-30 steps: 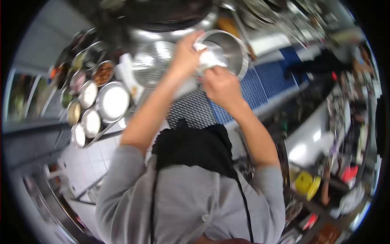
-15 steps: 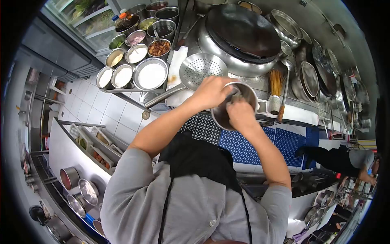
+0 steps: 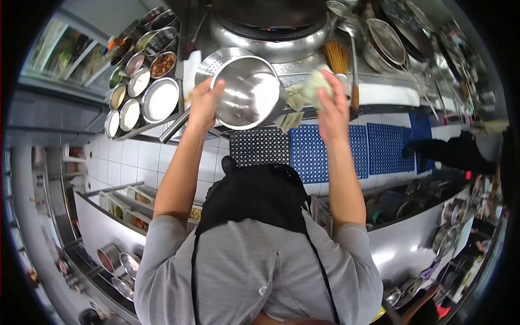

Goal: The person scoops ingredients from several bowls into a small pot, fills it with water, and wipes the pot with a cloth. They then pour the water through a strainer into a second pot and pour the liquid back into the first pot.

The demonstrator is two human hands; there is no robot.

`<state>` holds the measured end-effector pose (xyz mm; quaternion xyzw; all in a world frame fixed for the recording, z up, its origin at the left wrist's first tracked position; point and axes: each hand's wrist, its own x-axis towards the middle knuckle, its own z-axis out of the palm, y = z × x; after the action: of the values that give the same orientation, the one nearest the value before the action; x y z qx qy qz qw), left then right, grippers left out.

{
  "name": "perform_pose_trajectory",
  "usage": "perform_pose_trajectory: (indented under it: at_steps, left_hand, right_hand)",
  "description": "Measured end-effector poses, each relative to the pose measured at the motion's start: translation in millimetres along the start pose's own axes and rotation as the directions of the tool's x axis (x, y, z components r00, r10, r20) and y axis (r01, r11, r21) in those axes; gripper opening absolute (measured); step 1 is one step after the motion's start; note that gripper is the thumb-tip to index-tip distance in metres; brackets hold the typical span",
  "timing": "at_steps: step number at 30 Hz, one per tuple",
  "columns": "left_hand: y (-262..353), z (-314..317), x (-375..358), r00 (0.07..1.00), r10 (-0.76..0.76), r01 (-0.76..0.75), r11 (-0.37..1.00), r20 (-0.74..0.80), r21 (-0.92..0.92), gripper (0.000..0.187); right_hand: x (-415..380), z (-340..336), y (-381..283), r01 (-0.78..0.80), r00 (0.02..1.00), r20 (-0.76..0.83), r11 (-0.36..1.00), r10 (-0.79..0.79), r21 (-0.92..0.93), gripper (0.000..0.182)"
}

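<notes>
My left hand [image 3: 202, 108] grips a round steel pot [image 3: 238, 95] by its left rim, thumb over the edge. The pot is tilted so its shiny inside faces me. To the right of it, my right hand [image 3: 335, 105] is closed on a pale, crumpled cloth [image 3: 316, 88], whose loose end hangs toward the pot. Partly hidden behind the pot lies a perforated strainer ladle [image 3: 208, 66], its handle sticking out below my left hand.
Metal containers of ingredients, one with white contents [image 3: 161, 100], stand at left. A large wok [image 3: 271, 16] sits on the stove ahead. A bamboo brush [image 3: 337, 57] and a long-handled ladle [image 3: 354, 59] rest at right. Another person [image 3: 460, 151] stands far right.
The right hand has come out of the pot and moved right, with the cloth now visible. The pot has shifted left and its opening faces me. My view has also shifted.
</notes>
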<state>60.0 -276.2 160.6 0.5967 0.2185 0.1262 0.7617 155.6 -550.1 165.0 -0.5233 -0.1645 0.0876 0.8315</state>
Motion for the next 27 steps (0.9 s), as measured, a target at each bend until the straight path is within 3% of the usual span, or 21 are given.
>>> perform_pose_trajectory:
  at_steps: [1, 2, 3, 5, 6, 7, 9, 11, 13, 15, 16, 17, 18, 19, 20, 21, 23, 27]
  left_hand:
    - [4.3, 13.8, -4.9, 0.995, -0.059, 0.063, 0.997, 0.083, -0.051, 0.016]
    - [7.1, 31.0, -9.5, 0.986, -0.091, 0.100, 0.994, 0.139, -0.055, 0.015]
    - [6.3, 38.8, -10.2, 0.983, -0.114, 0.131, 0.985, 0.143, -0.110, 0.015]
    - [6.2, 44.8, -12.4, 0.980, -0.155, 0.181, 0.957, 0.127, -0.227, 0.016]
    - [0.2, 46.5, -9.2, 0.987, -0.153, 0.162, 0.953, 0.052, -0.255, 0.017]
    - [-5.2, 40.5, -2.0, 0.995, -0.097, 0.092, 0.955, -0.004, -0.281, 0.017]
    - [-22.7, 21.2, 12.5, 0.992, -0.001, -0.040, 0.944, -0.125, -0.329, 0.018]
    - [-10.5, 8.4, 11.6, 0.976, -0.167, 0.085, 0.881, -0.138, -0.465, 0.016]
    - [-7.2, 8.1, 5.4, 0.973, -0.217, 0.163, 0.889, -0.081, -0.429, 0.013]
    - [-33.6, 6.9, 8.5, 0.983, -0.184, 0.171, 0.929, -0.009, -0.327, 0.010]
    - [-45.3, -8.4, 16.1, 0.975, -0.175, 0.168, 0.984, -0.134, -0.062, 0.010]
    - [-46.7, -9.3, 23.3, 0.964, -0.112, 0.082, 0.988, -0.240, -0.132, 0.011]
    - [-48.5, -9.8, 31.0, 0.938, -0.047, -0.017, 0.983, -0.343, -0.181, 0.012]
    - [-61.9, -40.4, 63.0, 0.936, -0.069, 0.006, 0.984, -0.345, -0.180, 0.014]
    - [-55.7, -55.2, 74.7, 0.925, -0.100, 0.095, 0.995, -0.367, -0.030, 0.021]
    - [-52.1, -62.9, 86.9, 0.908, -0.041, -0.009, 0.993, -0.417, -0.117, 0.027]
    - [-49.4, -79.5, 102.3, 0.902, 0.031, -0.034, 0.999, -0.431, 0.002, 0.034]
    - [-56.5, -98.1, 123.7, 0.893, -0.067, 0.113, 0.991, -0.445, 0.078, 0.034]
  right_hand:
    - [6.1, 8.4, 9.5, -0.004, 1.000, 0.017, 1.000, 0.004, -0.008, 0.044]
    - [11.1, 17.8, 15.0, -0.142, 0.989, 0.077, 0.964, 0.128, 0.225, 0.043]
    - [16.1, 24.6, 19.3, -0.280, 0.959, 0.169, 0.856, 0.227, 0.435, 0.044]
    - [25.2, 22.3, 52.4, -0.555, 0.811, 0.323, 0.466, 0.488, 0.689, 0.045]
    - [5.7, 47.9, 35.0, -0.471, 0.828, 0.046, 0.649, 0.559, 0.598, 0.042]
    - [-2.5, 64.7, 40.7, -0.317, 0.883, -0.067, 0.697, 0.464, 0.643, 0.034]
    - [-25.5, 75.0, 45.5, -0.245, 0.939, -0.108, 0.857, 0.325, 0.454, 0.031]
    - [-34.3, 74.2, 52.5, -0.205, 0.970, -0.023, 0.868, 0.241, 0.453, 0.035]
    - [-20.1, 72.2, 45.7, -0.203, 0.975, -0.011, 0.901, 0.224, 0.383, 0.035]
    - [-0.3, 76.8, 50.5, -0.233, 0.948, -0.064, 0.816, 0.312, 0.530, 0.032]
    - [-0.1, 77.9, 61.5, -0.264, 0.930, -0.083, 0.806, 0.359, 0.529, 0.031]
    - [-3.9, 74.8, 71.7, -0.280, 0.909, -0.122, 0.801, 0.399, 0.529, 0.031]
    - [-15.6, 67.3, 80.9, -0.315, 0.922, -0.079, 0.852, 0.380, 0.417, 0.028]
    - [-33.8, 58.7, 86.0, -0.353, 0.923, -0.042, 0.887, 0.382, 0.298, 0.025]
    - [-52.8, 50.0, 85.5, -0.374, 0.923, 0.016, 0.886, 0.384, 0.275, 0.024]
    - [-71.3, 39.3, 82.8, -0.397, 0.918, 0.085, 0.883, 0.388, 0.250, 0.023]
    - [-106.6, 19.3, 76.4, -0.524, 0.823, -0.021, 0.773, 0.567, 0.357, 0.019]
    - [-178.0, -46.9, 88.0, -0.433, 0.720, -0.213, 0.667, 0.661, 0.606, 0.019]
